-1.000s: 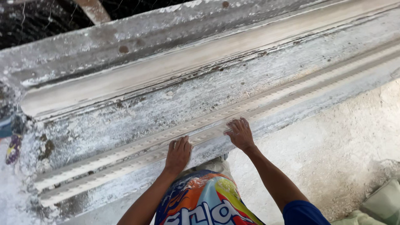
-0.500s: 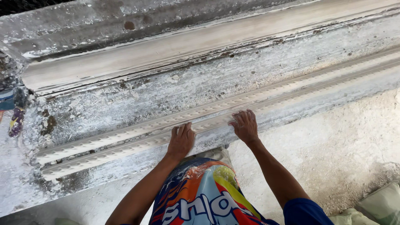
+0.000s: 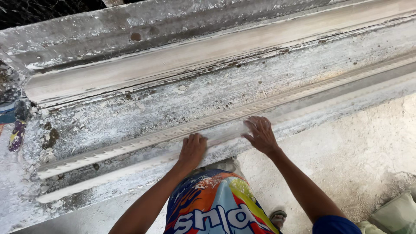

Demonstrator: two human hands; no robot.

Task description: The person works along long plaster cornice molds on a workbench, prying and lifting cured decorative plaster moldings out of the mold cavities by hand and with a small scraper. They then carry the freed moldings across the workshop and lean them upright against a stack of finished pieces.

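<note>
A long plaster-crusted counter (image 3: 130,26) runs slantwise across my view, with a smooth, pale trough-shaped mould (image 3: 182,60) lying along its far side. Nearer me lies a long white moulding strip (image 3: 130,147) with a beaded ridge, stretched along the counter's front edge. Below is the dusty concrete floor (image 3: 359,147). My left hand (image 3: 193,149) rests flat on the strip, fingers together, holding nothing. My right hand (image 3: 260,134) presses just beside it, fingers spread wide, also empty.
</note>
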